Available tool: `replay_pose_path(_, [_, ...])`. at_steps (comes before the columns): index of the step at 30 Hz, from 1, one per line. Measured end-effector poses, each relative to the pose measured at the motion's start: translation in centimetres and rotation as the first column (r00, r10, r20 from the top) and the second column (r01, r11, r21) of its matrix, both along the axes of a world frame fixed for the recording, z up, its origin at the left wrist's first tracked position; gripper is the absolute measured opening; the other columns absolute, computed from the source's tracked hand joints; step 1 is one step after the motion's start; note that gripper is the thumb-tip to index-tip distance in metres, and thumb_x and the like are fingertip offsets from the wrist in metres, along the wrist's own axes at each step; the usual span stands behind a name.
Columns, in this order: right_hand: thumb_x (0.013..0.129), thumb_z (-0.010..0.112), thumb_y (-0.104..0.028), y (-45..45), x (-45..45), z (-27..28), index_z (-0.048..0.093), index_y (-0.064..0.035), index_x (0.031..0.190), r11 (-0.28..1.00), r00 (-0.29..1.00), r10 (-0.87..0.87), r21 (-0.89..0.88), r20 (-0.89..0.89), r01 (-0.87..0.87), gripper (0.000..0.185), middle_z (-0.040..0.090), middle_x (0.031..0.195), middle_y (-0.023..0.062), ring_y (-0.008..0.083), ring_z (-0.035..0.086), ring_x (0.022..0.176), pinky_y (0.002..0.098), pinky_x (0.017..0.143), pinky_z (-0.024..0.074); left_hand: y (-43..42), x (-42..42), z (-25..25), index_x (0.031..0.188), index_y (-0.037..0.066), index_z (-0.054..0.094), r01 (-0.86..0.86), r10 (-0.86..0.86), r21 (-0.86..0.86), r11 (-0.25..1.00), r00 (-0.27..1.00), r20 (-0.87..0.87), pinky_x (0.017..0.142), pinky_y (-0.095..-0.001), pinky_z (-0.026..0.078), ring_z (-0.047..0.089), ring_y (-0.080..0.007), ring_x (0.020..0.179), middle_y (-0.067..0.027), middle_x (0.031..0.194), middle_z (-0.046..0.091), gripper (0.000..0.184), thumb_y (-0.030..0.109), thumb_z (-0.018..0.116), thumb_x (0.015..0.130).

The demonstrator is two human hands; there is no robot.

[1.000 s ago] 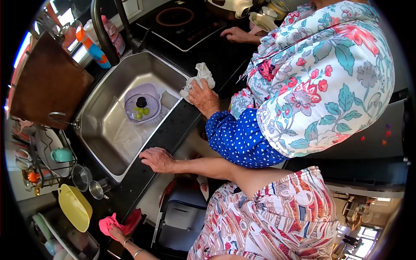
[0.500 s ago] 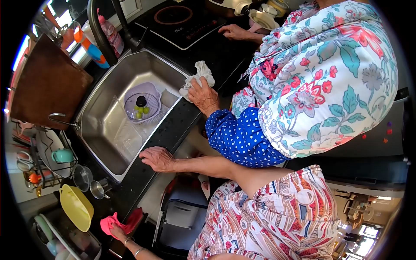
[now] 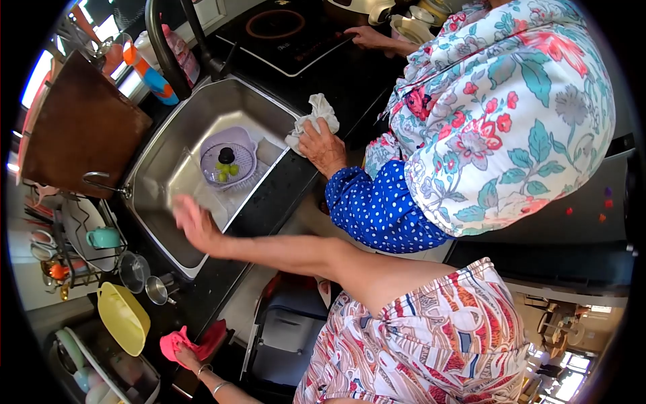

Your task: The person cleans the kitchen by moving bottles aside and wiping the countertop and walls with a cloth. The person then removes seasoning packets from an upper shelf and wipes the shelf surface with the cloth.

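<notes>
My right hand point(image 3: 198, 227) is over the near side of the steel sink point(image 3: 161, 236), blurred by motion; its fingers look stretched out and nothing shows in them. My left hand point(image 3: 185, 355), with bangles on the wrist, is closed on a bright pink cloth point(image 3: 176, 342) at the counter's edge. In the sink, a lilac basket point(image 3: 247, 136) has a clear bowl or lid with a black knob point(image 3: 227, 156), and several green round fruits point(image 3: 229, 172) are under or in it.
Beside me, a person in a floral top point(image 3: 498, 121) presses a white cloth point(image 3: 316, 114) on the counter. An induction cooktop point(image 3: 282, 40) lies beyond the sink. A yellow basin point(image 3: 124, 320), steel cup point(image 3: 158, 291), clear bowl point(image 3: 133, 271) and dish rack point(image 3: 87, 229) stand at left.
My right hand has lifted from the counter edge and moved left over the sink. My left hand stays on the pink cloth. The whole view has shifted slightly.
</notes>
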State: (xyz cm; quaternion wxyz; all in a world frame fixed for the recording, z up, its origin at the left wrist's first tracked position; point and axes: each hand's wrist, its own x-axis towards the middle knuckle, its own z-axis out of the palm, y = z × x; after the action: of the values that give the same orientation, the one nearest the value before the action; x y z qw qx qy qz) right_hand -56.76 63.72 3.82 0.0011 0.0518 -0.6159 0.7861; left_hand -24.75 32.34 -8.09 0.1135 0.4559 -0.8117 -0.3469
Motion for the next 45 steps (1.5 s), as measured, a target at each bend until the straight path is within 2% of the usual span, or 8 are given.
replay_pose_path(3, [0.088, 0.045, -0.014, -3.1, -8.1, -2.9, 0.048, -0.0068, 0.102, 0.922, 0.918, -0.378, 0.032, -0.122, 0.385, 0.016, 0.052, 0.069, 0.0075, 0.0181, 0.054, 0.062, 0.0337, 0.059, 0.0439, 1.6, -1.5, 1.7, 0.107, -0.015, 0.052, -0.040, 0.040, -0.005, 0.999, 0.997, 0.066, 0.078, -0.0339, 0.045, 0.058, -0.0271, 0.085, -0.0190, 0.099, 0.062, 0.039, 0.019, 0.049, 0.088])
replay_pose_path(5, [0.088, 0.046, -0.014, -1.8, -13.3, -3.2, 0.049, -0.0099, 0.101, 0.922, 0.922, -0.380, 0.052, -0.072, 0.384, 0.014, 0.055, 0.072, 0.0110, 0.0245, 0.057, 0.065, 0.0374, 0.060, 0.0447, 0.7, -1.0, 1.2, 0.107, -0.015, 0.052, -0.023, 0.026, -0.036, 0.999, 0.993, 0.111, 0.078, -0.0341, 0.045, 0.058, -0.0274, 0.086, -0.0196, 0.099, 0.062, 0.040, 0.020, 0.049, 0.088])
replay_pose_path(6, [0.091, 0.042, -0.015, -0.3, -15.7, -2.7, 0.047, -0.0085, 0.095, 0.819, 0.819, -0.534, 0.114, -0.211, 0.563, 0.009, 0.059, 0.085, 0.0186, 0.0405, 0.055, 0.080, 0.0467, 0.069, 0.0430, 0.4, -1.0, 0.9, 0.107, -0.015, 0.052, -0.010, 0.019, -0.063, 0.998, 0.989, 0.146, 0.077, -0.0343, 0.045, 0.058, -0.0277, 0.086, -0.0203, 0.099, 0.061, 0.041, 0.021, 0.049, 0.088])
replay_pose_path(8, [0.090, 0.041, -0.013, 3.5, -20.7, -2.5, 0.045, -0.0072, 0.097, 0.667, 0.710, -0.688, 0.253, -0.150, 0.700, 0.010, 0.059, 0.084, 0.0200, 0.0395, 0.056, 0.081, 0.0468, 0.071, 0.0435, 1.6, -1.6, 1.5, 0.107, -0.016, 0.052, -0.035, 0.039, -0.032, 0.999, 0.991, 0.129, 0.077, -0.0345, 0.044, 0.058, -0.0281, 0.086, -0.0208, 0.099, 0.061, 0.041, 0.021, 0.049, 0.088])
replay_pose_path(14, [0.091, 0.041, -0.014, 15.7, -25.5, -0.8, 0.040, -0.0082, 0.121, 0.437, 0.530, -0.845, 0.478, -0.074, 0.762, 0.030, 0.056, 0.109, 0.0230, 0.0388, 0.055, 0.099, 0.0458, 0.081, 0.0438, 3.2, -2.1, 3.1, 0.107, -0.016, 0.051, -0.073, 0.075, -0.026, 0.997, 0.990, 0.120, 0.080, -0.0343, 0.043, 0.058, -0.0293, 0.089, -0.0222, 0.101, 0.061, 0.042, 0.021, 0.048, 0.087])
replay_pose_path(21, [0.085, 0.046, -0.017, 23.3, -26.2, 0.5, 0.046, -0.0286, 0.126, 0.374, 0.432, -0.897, 0.686, 0.096, 0.624, 0.042, 0.061, 0.100, 0.0162, 0.0341, 0.061, 0.093, 0.0449, 0.076, 0.0483, 2.8, -1.9, 3.1, 0.109, -0.017, 0.050, -0.037, 0.034, 0.022, 0.999, 0.988, 0.150, 0.082, -0.0346, 0.043, 0.057, -0.0312, 0.093, -0.0234, 0.105, 0.059, 0.041, 0.018, 0.048, 0.086])
replay_pose_path(29, [0.079, 0.048, -0.014, 29.6, -28.1, -3.0, 0.060, -0.0253, 0.116, 0.298, 0.524, -0.844, 0.716, -0.111, 0.631, 0.040, 0.061, 0.110, 0.0151, 0.0312, 0.057, 0.103, 0.0366, 0.087, 0.0454, 4.2, -1.8, 3.2, 0.111, -0.016, 0.048, -0.036, 0.034, -0.048, 0.998, 0.999, -0.031, 0.086, -0.0349, 0.041, 0.055, -0.0318, 0.099, -0.0236, 0.111, 0.057, 0.042, 0.018, 0.049, 0.086])
replay_pose_path(45, [0.073, 0.049, -0.010, 30.4, -28.6, -3.6, 0.063, -0.0267, 0.110, 0.297, 0.702, -0.666, 0.774, -0.252, 0.559, 0.043, 0.061, 0.106, 0.0162, 0.0329, 0.056, 0.102, 0.0386, 0.086, 0.0457, 3.5, -1.2, 3.1, 0.120, -0.014, 0.044, -0.057, 0.056, 0.021, 0.998, 0.998, 0.030, 0.095, -0.0329, 0.037, 0.051, -0.0294, 0.110, -0.0222, 0.121, 0.052, 0.049, 0.023, 0.049, 0.089])
